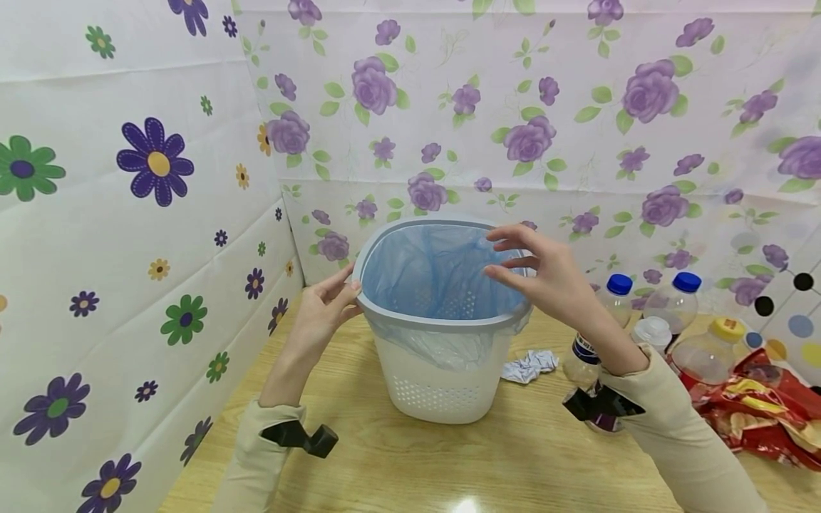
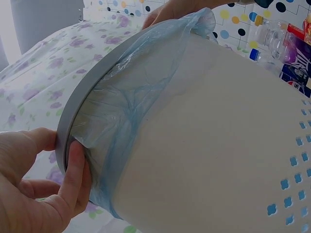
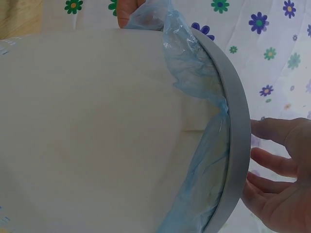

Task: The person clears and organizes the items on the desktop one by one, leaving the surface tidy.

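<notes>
A white trash bin with a grey rim ring stands on the table, its lower wall pierced with small holes. A thin blue trash bag lines it and folds out under the ring. My left hand pinches the ring at the left side. In the left wrist view its thumb lies on the ring and its fingers reach beneath, by the bag's edge. Across the bin, my right hand is at the right rim, fingers spread and loosely bent. The right wrist view shows its fingertips right at the ring.
Crumpled paper lies right of the bin. Beyond it stand clear plastic bottles with blue caps and one with a yellow cap. A red snack packet lies at far right. Flowered sheets hang behind and at left.
</notes>
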Demonstrator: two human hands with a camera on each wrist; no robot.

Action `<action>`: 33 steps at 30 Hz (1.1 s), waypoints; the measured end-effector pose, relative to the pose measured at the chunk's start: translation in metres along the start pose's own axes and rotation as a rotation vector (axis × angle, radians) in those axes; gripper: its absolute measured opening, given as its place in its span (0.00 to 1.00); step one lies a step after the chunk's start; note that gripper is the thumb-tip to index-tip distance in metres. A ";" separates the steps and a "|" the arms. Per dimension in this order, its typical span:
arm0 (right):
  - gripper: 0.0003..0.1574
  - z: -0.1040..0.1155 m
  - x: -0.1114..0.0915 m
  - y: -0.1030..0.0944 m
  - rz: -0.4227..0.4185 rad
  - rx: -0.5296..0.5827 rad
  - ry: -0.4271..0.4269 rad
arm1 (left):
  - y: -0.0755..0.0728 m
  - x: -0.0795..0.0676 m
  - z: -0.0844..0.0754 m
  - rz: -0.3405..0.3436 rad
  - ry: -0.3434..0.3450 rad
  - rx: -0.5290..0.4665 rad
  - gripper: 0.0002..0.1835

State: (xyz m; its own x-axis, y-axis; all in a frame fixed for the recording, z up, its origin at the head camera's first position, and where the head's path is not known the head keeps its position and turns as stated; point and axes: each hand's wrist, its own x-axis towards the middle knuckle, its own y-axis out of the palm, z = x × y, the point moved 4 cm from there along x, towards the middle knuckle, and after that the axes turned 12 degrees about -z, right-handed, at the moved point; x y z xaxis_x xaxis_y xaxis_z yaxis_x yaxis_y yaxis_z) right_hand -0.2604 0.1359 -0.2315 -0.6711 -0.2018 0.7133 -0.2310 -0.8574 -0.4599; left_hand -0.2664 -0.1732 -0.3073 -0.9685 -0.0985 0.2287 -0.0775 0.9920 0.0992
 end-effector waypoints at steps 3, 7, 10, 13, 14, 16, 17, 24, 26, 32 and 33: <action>0.23 -0.003 -0.003 -0.004 -0.063 0.019 -0.007 | 0.000 0.000 0.000 0.002 -0.003 -0.003 0.30; 0.17 -0.009 -0.007 -0.011 -0.184 0.068 0.024 | 0.001 0.000 -0.002 0.005 -0.002 -0.006 0.30; 0.15 -0.013 -0.010 -0.017 -0.282 0.114 0.064 | 0.001 0.000 -0.002 0.007 -0.002 -0.006 0.30; 0.15 -0.018 -0.013 -0.022 -0.373 0.129 0.090 | 0.001 0.000 -0.001 0.001 -0.007 -0.002 0.30; 0.15 -0.019 -0.014 -0.024 -0.399 0.142 0.095 | 0.001 0.000 -0.001 -0.001 -0.009 -0.001 0.30; 0.14 -0.023 -0.017 -0.026 -0.450 0.150 0.103 | 0.000 0.000 0.000 -0.007 -0.013 0.005 0.30; 0.14 -0.025 -0.018 -0.026 -0.472 0.155 0.106 | 0.000 0.000 0.000 -0.009 -0.016 0.006 0.30; 0.14 -0.038 -0.031 -0.025 -0.558 0.181 0.120 | 0.000 0.000 0.001 -0.016 -0.030 0.010 0.29; 0.14 -0.042 -0.034 -0.024 -0.568 0.178 0.125 | 0.001 0.000 0.001 -0.016 -0.029 0.011 0.30; 0.15 -0.057 -0.045 -0.020 -0.545 0.136 0.186 | 0.001 0.000 0.001 -0.017 -0.032 0.003 0.29; 0.15 -0.059 -0.047 -0.019 -0.535 0.125 0.199 | 0.001 0.000 0.001 -0.016 -0.034 0.004 0.29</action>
State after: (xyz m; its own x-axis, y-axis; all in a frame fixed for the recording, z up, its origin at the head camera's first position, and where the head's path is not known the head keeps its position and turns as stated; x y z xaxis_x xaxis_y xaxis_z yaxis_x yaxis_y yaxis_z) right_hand -0.2658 0.1898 -0.2874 -0.6062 0.3576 0.7103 -0.4979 -0.8671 0.0116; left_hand -0.2662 -0.1723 -0.3078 -0.9745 -0.1123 0.1944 -0.0943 0.9906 0.0993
